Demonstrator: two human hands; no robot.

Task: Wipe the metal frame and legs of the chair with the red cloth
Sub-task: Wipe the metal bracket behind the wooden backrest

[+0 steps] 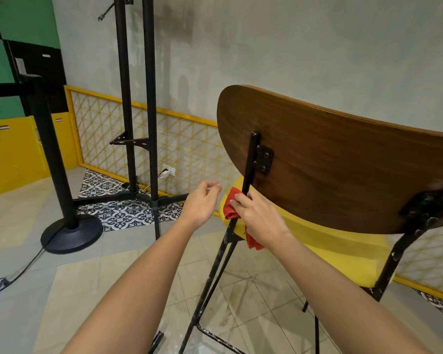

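Note:
A chair with a brown wooden backrest point(343, 159), yellow seat point(338, 254) and black metal frame stands in front of me, seen from behind. My right hand point(256, 213) grips the red cloth point(232, 205) around the left upright bar point(251, 162) of the frame, just below the backrest. A tail of the cloth hangs under my wrist. My left hand point(202, 203) hovers free to the left of the bar with loosely curled fingers, holding nothing. The left rear leg point(207, 284) runs down to the floor below the cloth. The right frame bar point(399, 256) shows chipped paint.
Two tall black poles point(138, 98) on a cross base stand left of the chair. A black post with a round base point(72, 233) and a cable sits further left. A yellow lattice panel point(164, 141) lines the wall, with a socket. Tiled floor lies below.

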